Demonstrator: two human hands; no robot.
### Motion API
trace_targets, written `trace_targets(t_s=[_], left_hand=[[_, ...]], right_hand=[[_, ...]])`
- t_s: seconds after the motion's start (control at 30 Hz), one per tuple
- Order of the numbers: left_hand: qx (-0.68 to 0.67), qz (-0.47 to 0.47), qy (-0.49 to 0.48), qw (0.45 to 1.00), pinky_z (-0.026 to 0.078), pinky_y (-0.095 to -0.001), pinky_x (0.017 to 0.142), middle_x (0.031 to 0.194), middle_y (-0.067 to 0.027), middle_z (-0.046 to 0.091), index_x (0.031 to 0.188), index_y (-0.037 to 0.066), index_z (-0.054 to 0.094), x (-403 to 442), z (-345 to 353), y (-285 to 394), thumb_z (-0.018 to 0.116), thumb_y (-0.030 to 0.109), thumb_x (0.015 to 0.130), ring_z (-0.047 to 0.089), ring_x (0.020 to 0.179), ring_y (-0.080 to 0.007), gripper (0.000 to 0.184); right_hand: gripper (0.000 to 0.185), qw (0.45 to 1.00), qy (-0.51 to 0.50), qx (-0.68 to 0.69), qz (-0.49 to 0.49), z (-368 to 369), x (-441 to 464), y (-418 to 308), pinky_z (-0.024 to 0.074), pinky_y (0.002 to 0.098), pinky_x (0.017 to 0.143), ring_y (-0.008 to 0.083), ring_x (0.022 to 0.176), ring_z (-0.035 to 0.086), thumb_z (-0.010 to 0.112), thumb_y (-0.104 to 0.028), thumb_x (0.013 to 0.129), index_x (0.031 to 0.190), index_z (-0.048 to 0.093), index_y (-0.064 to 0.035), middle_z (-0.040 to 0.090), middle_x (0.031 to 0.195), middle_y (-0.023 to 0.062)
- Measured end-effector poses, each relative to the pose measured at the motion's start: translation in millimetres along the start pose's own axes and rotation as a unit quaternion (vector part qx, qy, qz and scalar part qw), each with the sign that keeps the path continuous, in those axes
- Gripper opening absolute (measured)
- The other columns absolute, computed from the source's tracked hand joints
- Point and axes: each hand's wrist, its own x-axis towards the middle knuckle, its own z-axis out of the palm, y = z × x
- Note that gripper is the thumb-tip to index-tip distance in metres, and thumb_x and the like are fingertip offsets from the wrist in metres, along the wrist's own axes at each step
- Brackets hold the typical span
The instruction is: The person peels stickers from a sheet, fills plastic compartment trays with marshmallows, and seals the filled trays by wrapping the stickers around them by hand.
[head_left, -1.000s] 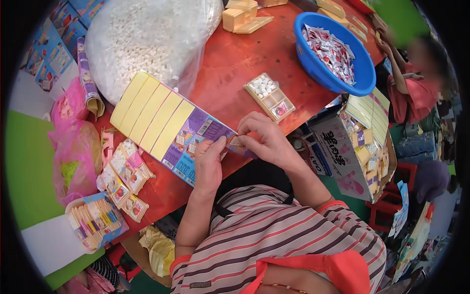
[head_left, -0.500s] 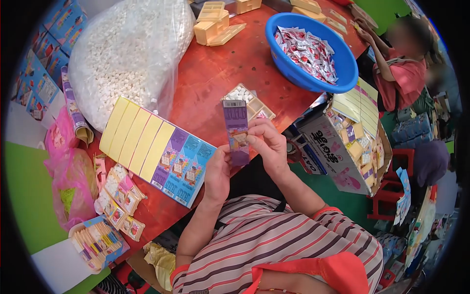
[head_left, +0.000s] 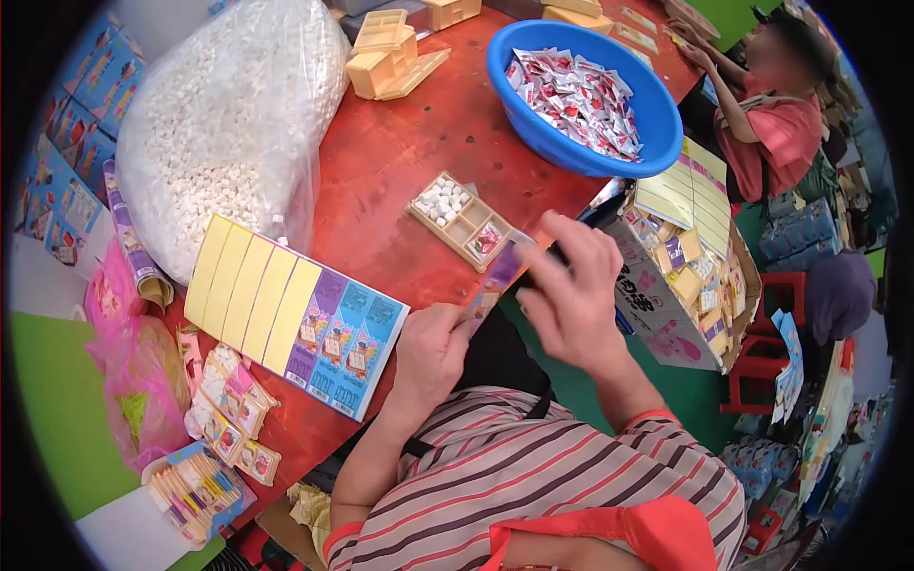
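My left hand [head_left: 430, 354] pinches the lower end of a purple printed sticker label [head_left: 497, 276], now slanting up to the right. My right hand [head_left: 583, 300] is to the right of the label, its fingers apart and somewhat blurred; I see nothing held in it. Just beyond the label lies a small beige compartment tray [head_left: 459, 221]. White cubes [head_left: 443, 200] fill one compartment, and a red-and-white sachet [head_left: 489, 240] sits in another. Left of my left hand rests a sheet of labels [head_left: 297, 314], with bare yellow backing strips on one side and purple and blue labels on the other.
A large clear bag of white cubes [head_left: 224, 133] stands at the back left. A blue basin [head_left: 657, 143] of sachets is at the back right. Finished-looking packs fill a carton [head_left: 657, 314] on the right. A co-worker [head_left: 781, 124] sits beyond.
My right hand has come off the label and moved right, its fingers spreading. The label has tilted from upright to slanting right, uncovering the tray. The whole view has shifted slightly.
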Motion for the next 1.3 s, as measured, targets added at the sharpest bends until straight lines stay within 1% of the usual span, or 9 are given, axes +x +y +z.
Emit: trace_targets(t_s=[0.1,0.3,0.5,0.67,0.9,1.1,1.2,1.23,1.3], left_hand=[[0.103,0.085,-0.026,0.991,0.04,-0.041,0.075,0.081,-0.0104,0.061,0.085,0.004,0.061,4,5,7,0.062,0.009,0.08,0.058,0.078,-0.0302,0.007],[0.16,0.113,-0.08,0.977,0.04,-0.0405,0.077,0.09,-0.0101,0.063,0.099,0.003,0.063,12,-5,14,0.062,0.008,0.083,0.058,0.085,-0.0284,0.017],[0.11,0.066,0.055,0.99,0.04,-0.044,0.091,0.114,-0.0194,0.06,0.127,-0.003,0.05,39,-8,9,0.062,0.011,0.084,0.057,0.102,-0.0349,0.047],[0.193,0.089,0.017,0.977,0.034,-0.0496,0.103,0.138,-0.026,0.042,0.134,-0.004,0.045,70,27,-20,0.063,0.022,0.086,0.041,0.127,-0.0422,0.058],[0.312,0.083,-0.02,0.946,0.026,-0.0563,0.106,0.139,-0.0217,0.044,0.13,-0.001,0.05,73,53,-29,0.064,0.028,0.084,0.037,0.132,-0.0409,0.056],[0.292,0.114,-0.046,0.949,0.023,-0.0566,0.109,0.135,-0.015,0.05,0.124,0.004,0.056,58,42,-35,0.063,0.026,0.085,0.039,0.132,-0.0371,0.045],[0.262,0.14,-0.054,0.953,0.024,-0.0568,0.108,0.132,-0.0156,0.051,0.118,0.005,0.058,50,38,-36,0.065,0.026,0.083,0.041,0.13,-0.0374,0.042],[0.268,0.147,-0.055,0.95,0.024,-0.0575,0.108,0.131,-0.0144,0.052,0.117,0.006,0.059,46,36,-35,0.065,0.026,0.082,0.041,0.13,-0.0364,0.041],[0.274,0.154,-0.057,0.948,0.023,-0.0583,0.108,0.131,-0.0131,0.052,0.116,0.007,0.06,39,34,-32,0.066,0.025,0.082,0.042,0.13,-0.0353,0.04]], right_hand=[[0.034,0.987,-0.124,-0.022,-0.102,-12,6,-9,0.0255,0.0483,0.108,0.0288,0.121,0.05,0.072,-0.014,0.068,0.101,0.066,-0.0068,0.056,0.126,0.0122],[0.01,0.962,-0.237,0.007,-0.132,-1,-3,13,0.0282,0.0501,0.108,0.0246,0.111,0.055,0.068,-0.011,0.073,0.079,0.059,-0.0087,0.06,0.107,0.0081],[0.009,0.98,-0.197,0.0,-0.036,-17,0,29,0.0338,0.0489,0.102,0.0239,0.101,0.059,0.067,-0.007,0.075,0.081,0.06,-0.0077,0.062,0.097,0.0052],[0.007,0.988,-0.145,0.0,0.052,-28,-12,53,0.0346,0.0468,0.1,0.0249,0.097,0.06,0.065,-0.006,0.078,0.082,0.059,-0.0067,0.063,0.095,0.0051],[0.006,0.987,-0.105,0.024,0.123,-34,-25,75,0.0372,0.0409,0.094,0.0268,0.088,0.059,0.063,-0.004,0.079,0.08,0.058,-0.0019,0.064,0.09,0.0076],[0.007,0.95,-0.113,0.217,0.194,-15,-19,77,0.0431,0.0317,0.082,0.0224,0.084,0.06,0.06,-0.005,0.083,0.083,0.06,0.0017,0.065,0.092,0.0093],[0.017,0.756,-0.125,0.532,0.361,8,-13,81,0.0455,0.0258,0.078,0.0147,0.086,0.06,0.056,-0.009,0.09,0.097,0.063,0.0055,0.067,0.102,0.0093],[0.017,0.755,-0.124,0.532,0.362,19,-10,85,0.0455,0.0258,0.078,0.0147,0.086,0.06,0.056,-0.009,0.09,0.097,0.063,0.0055,0.067,0.102,0.0093],[0.024,0.533,-0.129,0.754,0.361,42,-1,89,0.0495,0.0303,0.081,0.0202,0.097,0.064,0.056,-0.012,0.093,0.107,0.063,0.0054,0.066,0.109,0.0156]])
